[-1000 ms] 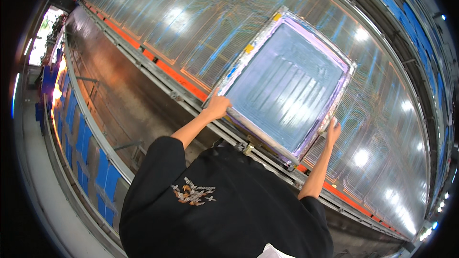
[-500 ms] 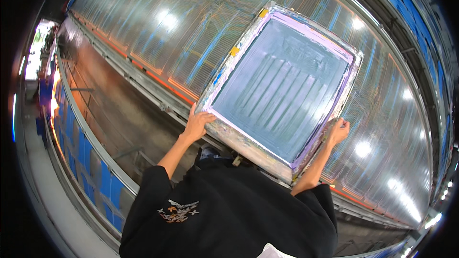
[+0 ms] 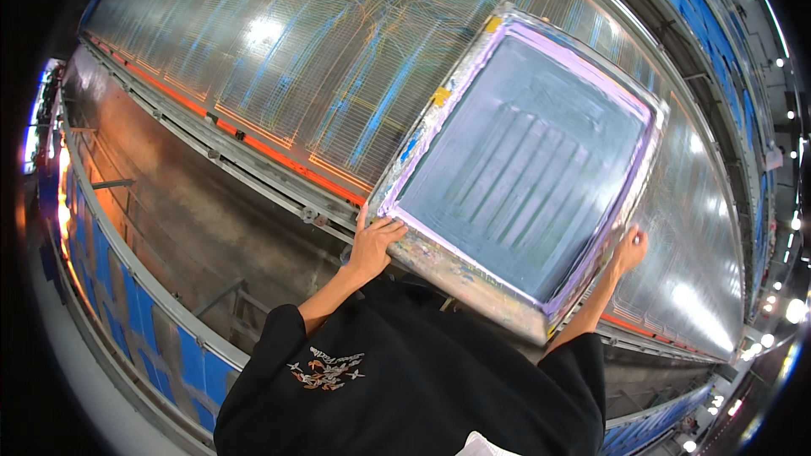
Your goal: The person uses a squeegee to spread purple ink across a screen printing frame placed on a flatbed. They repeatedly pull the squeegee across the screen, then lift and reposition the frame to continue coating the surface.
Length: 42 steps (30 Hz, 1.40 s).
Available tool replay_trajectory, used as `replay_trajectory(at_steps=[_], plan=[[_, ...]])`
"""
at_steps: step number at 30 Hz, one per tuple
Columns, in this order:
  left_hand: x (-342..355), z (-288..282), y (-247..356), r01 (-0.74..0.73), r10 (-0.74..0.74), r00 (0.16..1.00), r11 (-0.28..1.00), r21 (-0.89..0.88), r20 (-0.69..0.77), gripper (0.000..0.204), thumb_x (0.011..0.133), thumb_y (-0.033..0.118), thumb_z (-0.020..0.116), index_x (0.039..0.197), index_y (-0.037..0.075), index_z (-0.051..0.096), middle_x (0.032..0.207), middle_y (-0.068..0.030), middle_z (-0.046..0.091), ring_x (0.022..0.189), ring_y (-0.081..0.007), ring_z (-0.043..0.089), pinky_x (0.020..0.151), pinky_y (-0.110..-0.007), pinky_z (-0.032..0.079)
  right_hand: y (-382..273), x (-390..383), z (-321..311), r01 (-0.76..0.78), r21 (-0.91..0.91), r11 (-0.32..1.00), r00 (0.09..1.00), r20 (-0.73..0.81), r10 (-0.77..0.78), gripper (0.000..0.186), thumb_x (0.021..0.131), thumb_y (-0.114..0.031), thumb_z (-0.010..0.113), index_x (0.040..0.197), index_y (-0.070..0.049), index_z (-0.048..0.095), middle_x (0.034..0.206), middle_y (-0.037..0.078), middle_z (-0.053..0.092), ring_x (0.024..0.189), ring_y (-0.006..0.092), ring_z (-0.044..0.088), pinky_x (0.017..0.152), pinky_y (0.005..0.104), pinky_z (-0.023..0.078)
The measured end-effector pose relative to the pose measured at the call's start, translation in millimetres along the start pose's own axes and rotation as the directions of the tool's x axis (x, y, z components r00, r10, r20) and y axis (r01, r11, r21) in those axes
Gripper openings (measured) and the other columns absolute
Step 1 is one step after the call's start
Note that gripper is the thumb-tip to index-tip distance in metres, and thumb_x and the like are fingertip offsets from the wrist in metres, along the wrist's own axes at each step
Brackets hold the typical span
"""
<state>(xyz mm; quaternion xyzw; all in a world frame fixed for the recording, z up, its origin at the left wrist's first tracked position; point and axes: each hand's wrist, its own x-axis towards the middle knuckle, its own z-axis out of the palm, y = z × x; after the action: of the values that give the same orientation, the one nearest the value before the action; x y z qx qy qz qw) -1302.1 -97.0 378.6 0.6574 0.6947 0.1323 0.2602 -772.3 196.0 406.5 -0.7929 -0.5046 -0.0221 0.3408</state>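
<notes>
A screen-printing frame point(image 3: 397, 241) lies slanted across the long table in front of me. Its grey-blue mesh point(image 3: 528, 160) shows several darker parallel stripes and is bordered by lilac, paint-smeared edges. My left hand point(image 3: 374, 245) grips the near left corner, fingers over the rim and thumb side along the outer edge. At the right side rail my right hand point(image 3: 629, 251) is closed, its fingers curled round the outer edge; their undersides are hidden. Yellow and blue paint spots mark the frame's left rail.
The long table point(image 3: 279, 84) is covered with fine orange, blue and green lines. A metal rail point(image 3: 211, 143) with an orange strip runs along its near edge. To the left, a curved barrier with blue panels point(image 3: 152, 308) bounds the aisle. Blue panels also line the far side.
The view has swung, so the frame and both hands appear further right and slightly lower. Both hands keep the same places on the frame.
</notes>
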Motion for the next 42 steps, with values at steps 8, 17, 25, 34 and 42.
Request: replay_trajectory(at_steps=[8, 17, 25, 34, 42], plan=[[-2, -23, -36, -0.181, 0.181, 0.983, 0.983, -0.019, 0.042, 0.065, 0.066, 0.0, 0.073, 0.129, 0.013, 0.073, 0.132, -0.0013, 0.072, 0.13, -0.0249, 0.062, 0.129, -0.065, 0.009, 0, -24, -82, 0.13, 0.076, 0.989, 0.989, -0.086, -0.123, 0.04, 0.1, -0.033, 0.067, 0.081, 0.002, 0.062, 0.07, 0.007, 0.06, 0.069, 0.0151, 0.051, 0.065, 0.0372, 0.045], [35, -78, -101, 0.007, -0.022, 0.997, 0.981, 0.195, 0.073, 0.051, 0.07, 0.0, 0.072, 0.118, 0.015, 0.079, 0.121, -0.0032, 0.077, 0.124, -0.0259, 0.065, 0.128, -0.067, 0.0, -72, -45, 126, 0.064, 0.256, 0.965, 0.993, 0.08, -0.087, 0.037, 0.096, -0.031, 0.068, 0.078, 0.001, 0.063, 0.071, 0.008, 0.064, 0.067, 0.0195, 0.054, 0.067, 0.039, 0.045], [25, -130, -215, 0.059, -0.058, 0.998, 0.911, 0.408, -0.016, 0.049, 0.073, 0.0, 0.072, 0.118, 0.019, 0.08, 0.121, 0.0014, 0.077, 0.123, -0.0239, 0.065, 0.128, -0.068, 0.001, -151, -160, 221, -0.169, 0.479, 0.861, 0.974, 0.216, 0.071, 0.036, 0.093, -0.031, 0.067, 0.079, 0.001, 0.061, 0.077, 0.011, 0.063, 0.074, 0.022, 0.055, 0.074, 0.0413, 0.047], [18, -175, -266, 0.084, -0.092, 0.996, 0.92, 0.383, 0.002, 0.053, 0.074, -0.005, 0.068, 0.119, 0.019, 0.079, 0.12, -0.0001, 0.078, 0.119, -0.0228, 0.067, 0.129, -0.065, 0.007, -207, -199, 249, -0.178, 0.41, 0.894, 0.971, 0.222, 0.092, 0.036, 0.093, -0.033, 0.068, 0.082, 0.001, 0.063, 0.075, 0.013, 0.065, 0.072, 0.0241, 0.058, 0.072, 0.0428, 0.048], [91, -188, -286, -0.188, 0.12, 0.967, 0.932, 0.311, 0.225, 0.03, 0.078, 0.008, 0.074, 0.106, 0.014, 0.082, 0.093, -0.0131, 0.078, 0.101, -0.0309, 0.072, 0.124, -0.056, 0.028, -150, -164, 240, 0.298, -0.087, 0.95, 0.863, 0.451, -0.229, 0.058, 0.098, -0.052, 0.063, 0.128, -0.003, 0.063, 0.114, 0.024, 0.072, 0.108, 0.0401, 0.07, 0.097, 0.0499, 0.053]])
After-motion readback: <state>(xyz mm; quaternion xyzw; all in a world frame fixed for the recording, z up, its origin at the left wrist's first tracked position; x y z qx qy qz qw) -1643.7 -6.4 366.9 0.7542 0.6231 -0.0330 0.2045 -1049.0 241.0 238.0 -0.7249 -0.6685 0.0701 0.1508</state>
